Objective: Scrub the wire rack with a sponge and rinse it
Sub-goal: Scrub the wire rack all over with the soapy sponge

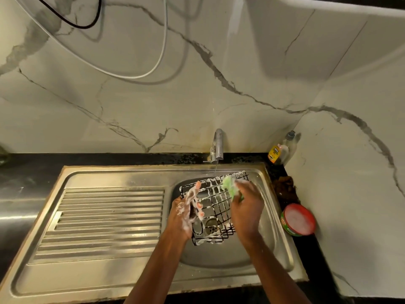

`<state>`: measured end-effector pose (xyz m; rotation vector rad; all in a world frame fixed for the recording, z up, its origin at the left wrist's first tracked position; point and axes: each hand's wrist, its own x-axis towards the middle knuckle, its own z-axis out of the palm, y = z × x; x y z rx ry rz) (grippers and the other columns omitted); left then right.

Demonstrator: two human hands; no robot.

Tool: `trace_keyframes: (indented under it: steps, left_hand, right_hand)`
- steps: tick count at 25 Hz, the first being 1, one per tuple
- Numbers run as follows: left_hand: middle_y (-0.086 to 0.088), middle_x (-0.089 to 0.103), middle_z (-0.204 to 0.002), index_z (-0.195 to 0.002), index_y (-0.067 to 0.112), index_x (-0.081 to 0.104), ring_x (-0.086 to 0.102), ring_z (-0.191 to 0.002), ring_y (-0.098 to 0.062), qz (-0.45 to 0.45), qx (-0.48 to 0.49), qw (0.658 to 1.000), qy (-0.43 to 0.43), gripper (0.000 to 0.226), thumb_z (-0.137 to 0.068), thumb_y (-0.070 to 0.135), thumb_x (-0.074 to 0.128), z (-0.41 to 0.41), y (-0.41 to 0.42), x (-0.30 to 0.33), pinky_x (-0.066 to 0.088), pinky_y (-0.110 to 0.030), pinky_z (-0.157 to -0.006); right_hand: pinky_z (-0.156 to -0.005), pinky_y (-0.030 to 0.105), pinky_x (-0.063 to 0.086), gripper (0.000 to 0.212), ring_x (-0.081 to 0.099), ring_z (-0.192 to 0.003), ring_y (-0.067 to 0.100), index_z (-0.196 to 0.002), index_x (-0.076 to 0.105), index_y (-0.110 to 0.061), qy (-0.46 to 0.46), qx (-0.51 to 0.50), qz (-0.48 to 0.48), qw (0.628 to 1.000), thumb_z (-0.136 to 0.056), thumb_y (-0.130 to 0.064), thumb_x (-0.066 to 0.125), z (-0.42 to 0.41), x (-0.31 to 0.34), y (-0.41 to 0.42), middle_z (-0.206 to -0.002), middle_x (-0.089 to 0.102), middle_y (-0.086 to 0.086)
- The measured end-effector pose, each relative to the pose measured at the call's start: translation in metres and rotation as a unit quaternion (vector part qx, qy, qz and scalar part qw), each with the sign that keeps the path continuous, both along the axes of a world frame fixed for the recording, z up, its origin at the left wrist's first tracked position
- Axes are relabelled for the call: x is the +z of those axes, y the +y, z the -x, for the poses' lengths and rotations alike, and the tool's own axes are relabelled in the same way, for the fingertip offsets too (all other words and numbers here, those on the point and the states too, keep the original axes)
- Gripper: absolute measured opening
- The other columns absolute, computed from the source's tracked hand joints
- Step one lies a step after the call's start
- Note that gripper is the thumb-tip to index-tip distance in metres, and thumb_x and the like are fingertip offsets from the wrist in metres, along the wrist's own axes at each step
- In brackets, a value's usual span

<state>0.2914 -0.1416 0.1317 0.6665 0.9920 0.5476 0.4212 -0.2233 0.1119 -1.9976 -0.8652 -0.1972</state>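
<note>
Left hand [185,212] fingers grip soapy wire rack [215,204]; right hand [246,207] fingers clutch sponge [229,185]; tap [218,145] above.

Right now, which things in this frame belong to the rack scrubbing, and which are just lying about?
In use:
black wire rack, foamy
green sponge in right hand
left hand, its grip on the rack's edge
steel sink
running chrome tap

Lying about:
round red-rimmed soap tub
yellow-labelled bottle
ribbed steel drainboard
</note>
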Motion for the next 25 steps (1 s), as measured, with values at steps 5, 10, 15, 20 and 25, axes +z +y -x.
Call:
trace_keyframes:
  steps: [5,10,15,20,25]
  left_hand:
    - [0.0,0.066,-0.075,-0.106,0.024,0.073,0.059,-0.065,-0.013,-0.038,-0.022,0.999,0.024,0.022,-0.105,0.026,0.051,0.005,0.002,-0.006,0.052,-0.025,-0.053]
    - [0.001,0.063,-0.059,-0.11,0.018,0.073,0.053,-0.051,-0.013,-0.027,-0.026,0.999,0.039,0.019,-0.098,0.029,0.062,0.001,0.004,-0.005,0.047,-0.028,-0.054]
    - [-0.006,0.064,-0.086,-0.106,0.019,0.068,0.063,-0.072,-0.017,0.026,-0.008,1.0,0.005,0.019,-0.096,0.035,0.062,0.001,0.006,0.003,0.054,-0.026,-0.066]
    - [-0.003,0.067,-0.096,-0.109,0.016,0.067,0.06,-0.079,-0.016,0.004,-0.02,1.0,0.001,0.03,-0.09,0.039,0.063,0.001,0.004,-0.001,0.055,-0.033,-0.077]
    - [0.001,0.065,-0.067,-0.112,0.023,0.067,0.053,-0.059,-0.011,0.025,0.023,0.999,-0.009,0.024,-0.091,0.035,0.068,-0.001,-0.001,0.002,0.047,-0.026,-0.055]
  right_hand:
    - [-0.073,0.014,0.056,0.035,0.061,-0.096,0.013,-0.102,0.076,-0.008,-0.097,0.099,-0.038,0.99,-0.076,0.008,0.061,0.045,0.004,0.003,-0.099,0.073,0.006]
    - [-0.071,0.017,0.055,0.045,0.07,-0.085,0.017,-0.106,0.074,-0.012,0.016,-0.017,-0.014,1.0,-0.072,0.017,0.069,0.007,0.006,0.004,-0.096,0.075,0.006]
    - [-0.065,0.026,0.06,0.024,0.069,-0.08,0.015,-0.096,0.075,-0.008,-0.15,0.105,0.0,0.983,-0.084,-0.006,0.054,0.04,-0.006,-0.029,-0.095,0.074,0.007]
    - [-0.053,0.019,0.048,0.042,0.064,-0.074,0.016,-0.102,0.061,-0.02,-0.072,0.038,0.053,0.995,-0.075,0.012,0.065,0.049,0.004,-0.033,-0.088,0.068,0.002]
    - [-0.062,0.032,0.054,0.089,0.054,-0.091,0.013,-0.146,0.048,-0.033,0.081,0.008,-0.009,0.997,-0.076,0.023,0.052,-0.004,0.032,-0.015,-0.112,0.055,-0.008]
